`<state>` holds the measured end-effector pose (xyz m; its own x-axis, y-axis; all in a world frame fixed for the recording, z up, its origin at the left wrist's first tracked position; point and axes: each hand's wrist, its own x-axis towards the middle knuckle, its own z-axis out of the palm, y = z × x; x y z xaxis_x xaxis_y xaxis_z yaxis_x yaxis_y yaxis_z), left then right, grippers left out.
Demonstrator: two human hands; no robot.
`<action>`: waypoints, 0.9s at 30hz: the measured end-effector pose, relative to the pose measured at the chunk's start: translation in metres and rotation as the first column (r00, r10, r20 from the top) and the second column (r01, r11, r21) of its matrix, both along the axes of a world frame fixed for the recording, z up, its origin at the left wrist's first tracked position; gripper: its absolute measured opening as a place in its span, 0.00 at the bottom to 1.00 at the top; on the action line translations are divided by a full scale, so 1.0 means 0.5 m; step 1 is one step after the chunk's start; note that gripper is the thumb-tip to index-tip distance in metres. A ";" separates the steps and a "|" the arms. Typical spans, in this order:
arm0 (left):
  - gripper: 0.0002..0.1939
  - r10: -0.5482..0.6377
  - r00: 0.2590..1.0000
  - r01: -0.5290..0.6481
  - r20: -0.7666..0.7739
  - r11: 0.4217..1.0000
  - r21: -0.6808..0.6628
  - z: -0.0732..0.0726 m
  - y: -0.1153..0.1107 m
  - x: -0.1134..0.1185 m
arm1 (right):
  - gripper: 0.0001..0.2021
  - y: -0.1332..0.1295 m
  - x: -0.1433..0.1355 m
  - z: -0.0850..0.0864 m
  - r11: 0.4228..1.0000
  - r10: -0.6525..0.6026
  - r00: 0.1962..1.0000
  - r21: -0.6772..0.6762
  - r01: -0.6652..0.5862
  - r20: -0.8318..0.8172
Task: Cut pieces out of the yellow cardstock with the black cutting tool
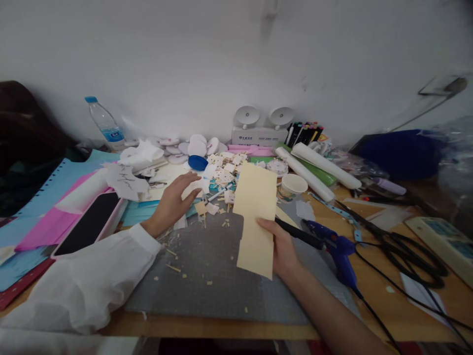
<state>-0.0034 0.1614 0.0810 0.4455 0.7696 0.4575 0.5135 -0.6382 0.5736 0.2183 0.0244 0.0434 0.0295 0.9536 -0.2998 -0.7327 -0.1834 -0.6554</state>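
A pale yellow sheet of card (257, 202) with a notched left edge is upright in my right hand (283, 246); the thumb presses its front and the fingers are hidden behind. My left hand (175, 199) reaches over the left side of the grey cutting mat (192, 291), its fingers and thumb apart. Just beyond its fingertips lie white paper pieces and a pile of small cream paper cutouts (223, 176). A dark stick-like object (301, 234) passes beside my right hand; whether the hand touches it I cannot tell. Tiny yellow scraps are scattered on the mat.
A blue glue gun (334, 246) with its cord and black-handled scissors (402, 251) lie at the right. Near them are a paper cup (292, 186) and white rolls (325, 165). A phone (90, 222), coloured paper and a water bottle (107, 125) are at the left.
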 end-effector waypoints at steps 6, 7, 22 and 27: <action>0.13 -0.145 0.988 0.139 -0.053 0.985 -0.107 0.030 -0.128 0.025 | 0.16 0.002 -0.017 -0.011 0.986 -0.156 0.988 -0.056 0.155 -0.003; 0.12 -0.187 0.981 0.181 -0.049 0.978 -0.101 0.027 -0.143 0.030 | 0.16 0.003 -0.019 -0.012 0.984 -0.172 0.985 -0.041 0.172 0.003; 0.12 -0.113 0.986 0.150 0.124 0.924 -0.351 -0.002 -0.116 0.005 | 0.14 0.012 -0.010 -0.007 0.988 -0.101 0.994 -0.119 0.094 -0.048; 0.17 -0.098 0.986 0.144 0.135 0.908 -0.393 0.015 -0.110 -0.002 | 0.14 0.011 -0.008 -0.007 0.991 -0.065 0.997 -0.120 0.061 -0.029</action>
<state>-0.0043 0.1065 0.0887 0.5113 0.8415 0.1742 0.3660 -0.3967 0.8418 0.2141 0.0301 0.0397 0.0768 0.9077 -0.4125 -0.7659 -0.2112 -0.6073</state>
